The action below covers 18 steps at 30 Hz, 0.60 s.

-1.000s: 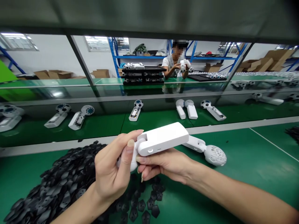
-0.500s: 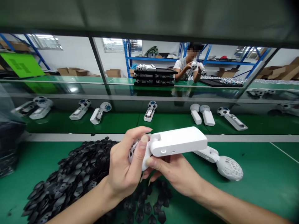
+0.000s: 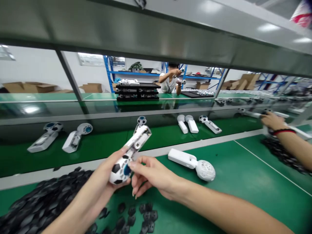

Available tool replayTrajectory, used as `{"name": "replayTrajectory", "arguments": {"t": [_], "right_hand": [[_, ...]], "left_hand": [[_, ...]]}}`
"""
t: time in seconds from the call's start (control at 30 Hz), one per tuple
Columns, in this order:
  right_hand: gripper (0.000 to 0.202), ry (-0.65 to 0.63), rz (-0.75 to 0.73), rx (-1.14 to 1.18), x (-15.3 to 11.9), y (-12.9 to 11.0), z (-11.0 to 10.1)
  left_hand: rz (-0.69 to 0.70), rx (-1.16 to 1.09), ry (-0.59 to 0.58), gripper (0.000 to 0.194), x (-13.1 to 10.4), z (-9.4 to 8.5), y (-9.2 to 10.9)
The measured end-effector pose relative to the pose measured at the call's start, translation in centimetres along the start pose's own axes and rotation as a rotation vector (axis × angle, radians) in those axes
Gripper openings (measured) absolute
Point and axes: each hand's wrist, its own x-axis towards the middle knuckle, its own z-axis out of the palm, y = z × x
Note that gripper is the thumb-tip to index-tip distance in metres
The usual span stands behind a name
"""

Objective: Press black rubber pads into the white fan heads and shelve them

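My left hand is wrapped round a handheld fan with a football-patterned head and a blue centre. The fan's white handle points up and right, with its open side and inner parts showing. My right hand is at the head's right side, thumb and forefinger pinched by the blue centre. Whether a small piece sits between those fingertips is hidden. Below lie loose black pentagon pieces, and at the left a large heap of black pieces. Another white fan with an uncovered grille lies right of my hands.
Several fans lie along the green belt beyond the pale rail. A co-worker's hand reaches in at the right, above another black heap. Across the line, a person handles fans beside stacked black trays.
The fan has been turned from its closed white back to its open side, handle now pointing up. My right hand has moved from under it to the head. The view has swung right.
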Motion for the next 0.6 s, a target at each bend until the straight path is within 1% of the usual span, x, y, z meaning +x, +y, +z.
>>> {"name": "replayTrajectory", "arguments": {"t": [0.03, 0.07, 0.1, 0.13, 0.2, 0.27, 0.33, 0.4, 0.5, 0.53, 0.6], "right_hand": [[0.076, -0.010, 0.008, -0.005, 0.0, -0.3, -0.1], [0.077, -0.028, 0.015, -0.017, 0.0, -0.6, -0.1], [0.077, -0.056, 0.020, -0.032, -0.2, -0.9, 0.0], [0.076, -0.092, 0.021, -0.046, -0.5, -1.2, 0.1], [0.074, -0.162, 0.016, -0.069, -1.1, -1.7, 0.3], [0.072, -0.192, -0.002, -0.087, -1.8, -2.0, 0.5], [0.068, -0.179, -0.025, -0.113, -2.2, -2.2, 0.5], [0.064, -0.148, -0.041, -0.137, -2.3, -2.3, 0.4], [0.054, -0.135, -0.075, -0.174, -2.9, -3.1, 0.2], [0.050, -0.152, -0.093, -0.197, -3.4, -3.5, 0.0], [0.041, -0.216, -0.112, -0.283, -5.0, -4.7, -1.0]], "left_hand": [[-0.015, 0.000, 0.034, 0.026, 0.9, -0.3, 0.6], [-0.001, 0.028, 0.059, 0.022, 2.1, -0.4, 1.2], [0.041, 0.087, 0.068, 0.020, 3.5, -0.5, 1.8], [0.104, 0.193, 0.078, 0.020, 5.0, -0.5, 2.4], [0.186, 0.311, 0.104, 0.020, 8.4, -0.3, 3.5], [0.277, 0.442, 0.131, 0.026, 11.5, -0.1, 4.2], [0.364, 0.613, 0.126, 0.033, 14.0, -0.3, 4.5], [0.432, 0.774, 0.090, 0.032, 15.7, -0.8, 4.6], [0.498, 0.971, 0.072, 0.033, 17.1, -1.8, 4.7], [0.512, 1.026, 0.090, 0.034, 17.4, -2.1, 4.8], [0.529, 1.120, 0.169, 0.036, 17.8, -3.0, 5.2]]}}
